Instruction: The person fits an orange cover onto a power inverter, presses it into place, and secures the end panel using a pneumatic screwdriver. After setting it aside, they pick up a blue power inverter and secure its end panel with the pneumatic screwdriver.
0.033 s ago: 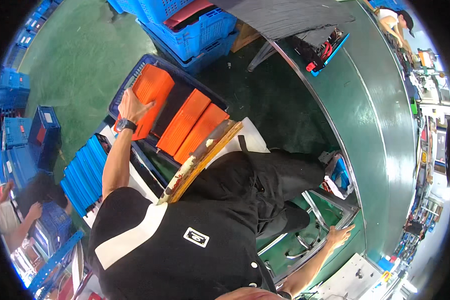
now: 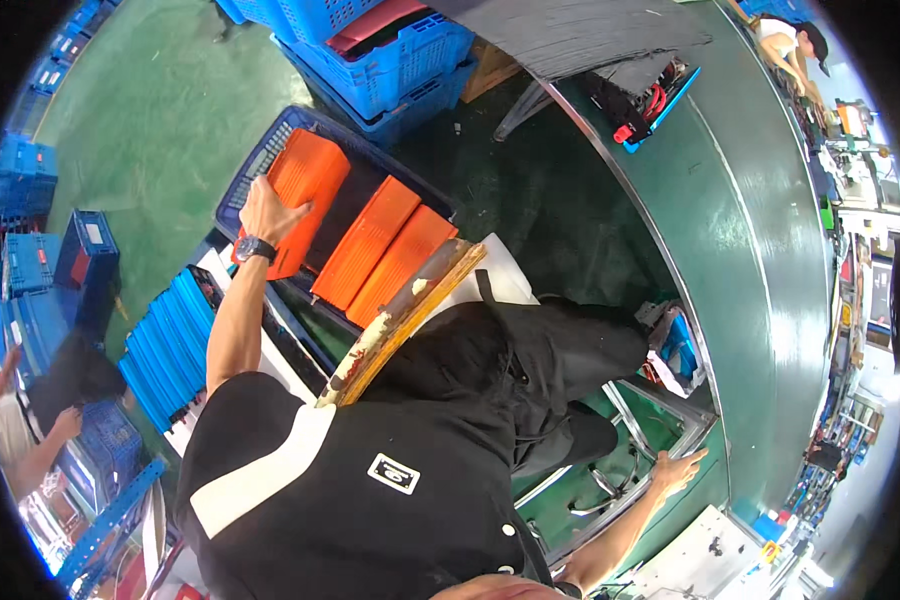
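Note:
My left hand [image 2: 268, 212] is closed on the near side of an orange ribbed casing [image 2: 313, 172], thumb across its top. That casing sits at the left in a dark blue plastic crate [image 2: 250, 165]. Two more orange ribbed casings, a middle one [image 2: 370, 243] and a right one [image 2: 407, 262], lie in the same crate to the right, a dark gap between them and the held one. On the right, my right hand [image 2: 678, 472] rests at the edge of the green worktable [image 2: 710, 290], its fingers stretched out and holding nothing.
Several blue ribbed casings [image 2: 170, 345] stand in a row left of my arm. A worn wooden edge [image 2: 410, 325] lies between me and the crate. Stacked blue crates [image 2: 390, 85] stand beyond. A blue-sided device [image 2: 660, 110] sits on the worktable. Another person [image 2: 50, 440] is at the left.

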### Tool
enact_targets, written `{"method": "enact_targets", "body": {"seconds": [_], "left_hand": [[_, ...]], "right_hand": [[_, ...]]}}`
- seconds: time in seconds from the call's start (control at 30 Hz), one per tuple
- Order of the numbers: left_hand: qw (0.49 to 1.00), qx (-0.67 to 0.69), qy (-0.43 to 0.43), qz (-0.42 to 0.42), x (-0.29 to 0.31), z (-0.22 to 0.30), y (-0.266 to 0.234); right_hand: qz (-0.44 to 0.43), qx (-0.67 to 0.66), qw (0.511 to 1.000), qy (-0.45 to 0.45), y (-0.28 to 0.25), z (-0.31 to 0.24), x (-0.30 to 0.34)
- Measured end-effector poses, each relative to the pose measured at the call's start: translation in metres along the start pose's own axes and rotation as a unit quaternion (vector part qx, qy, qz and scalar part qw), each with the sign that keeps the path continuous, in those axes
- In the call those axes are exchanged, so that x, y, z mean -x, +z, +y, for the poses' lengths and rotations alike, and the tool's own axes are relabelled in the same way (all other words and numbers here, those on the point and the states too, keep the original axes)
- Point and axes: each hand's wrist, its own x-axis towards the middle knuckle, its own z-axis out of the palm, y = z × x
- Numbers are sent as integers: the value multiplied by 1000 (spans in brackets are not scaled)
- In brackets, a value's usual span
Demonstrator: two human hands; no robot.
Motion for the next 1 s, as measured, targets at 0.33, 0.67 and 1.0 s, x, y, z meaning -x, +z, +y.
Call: {"method": "enact_targets", "body": {"seconds": [0.33,0.67,1.0], "left_hand": [[998,-13,46,-34,18,29,72],[991,41,68,-111,-1,16,99],[939,236,240,-67,-40,137,-2]], "right_hand": [[-11,-6,1000,-13,-10,-11,7],[37,-29,999,-17,12,0,14],[57,-35,998,-8,-3,-8,17]]}}
